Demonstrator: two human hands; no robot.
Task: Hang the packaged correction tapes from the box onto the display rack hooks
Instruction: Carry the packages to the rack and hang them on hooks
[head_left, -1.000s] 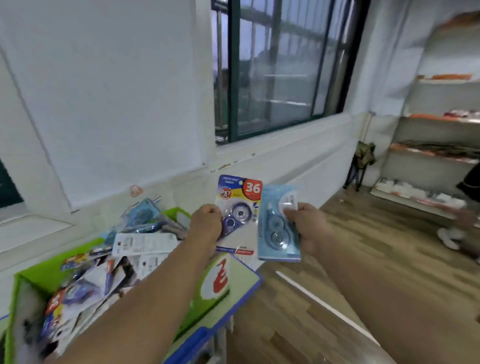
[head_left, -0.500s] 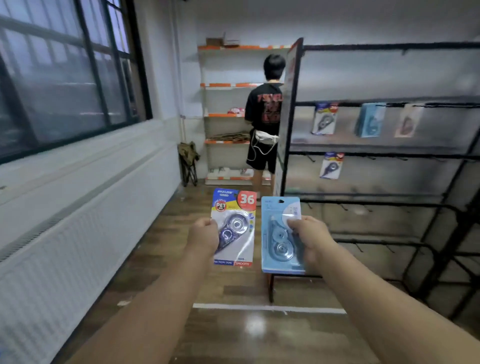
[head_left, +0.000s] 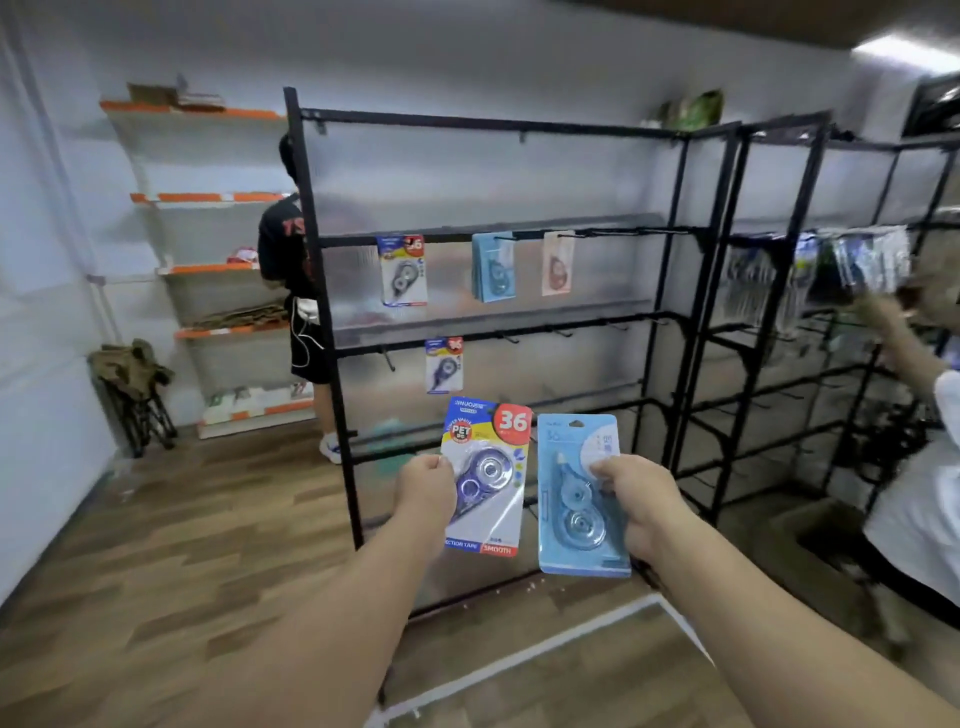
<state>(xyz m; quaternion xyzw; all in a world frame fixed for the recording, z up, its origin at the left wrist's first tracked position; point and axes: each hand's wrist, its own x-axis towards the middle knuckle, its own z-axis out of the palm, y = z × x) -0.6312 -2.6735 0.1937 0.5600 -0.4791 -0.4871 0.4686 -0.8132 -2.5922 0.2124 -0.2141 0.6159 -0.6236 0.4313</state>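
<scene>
**Q:** What did the left hand have hold of?

**A:** The left hand (head_left: 426, 493) pinched a white-and-blue carded correction tape pack with a red "36" badge (head_left: 488, 478) by its left edge. The thumb lay on the front and the other fingers curled behind. The card stood upright in the air, in front of the lower part of the black metal display rack (head_left: 467, 123).

**Q:** And the right?

**A:** The right hand (head_left: 636, 499) gripped a light blue carded correction tape pack (head_left: 576, 499) at its right edge, thumb pressed on the front beside the clear blister. The two packs were just beside each other; whether their edges touched, I could not tell.

**Q:** Was anything on the hooks?

**A:** Four packs. On the upper hook bar, left to right, hung a white-and-blue hanging pack (head_left: 402, 270), a light blue hanging pack (head_left: 493, 267) and a pale pink hanging pack (head_left: 557, 263). A lone lower pack (head_left: 444, 365) hung from the bar beneath.

**Q:** Who else was there?

**A:** A person in a black shirt (head_left: 280, 249) stood behind the rack's left end, by white wall shelves with orange edges (head_left: 208, 197). At the right, a blurred arm in a white sleeve (head_left: 930, 467) reached toward a second rack.
</scene>
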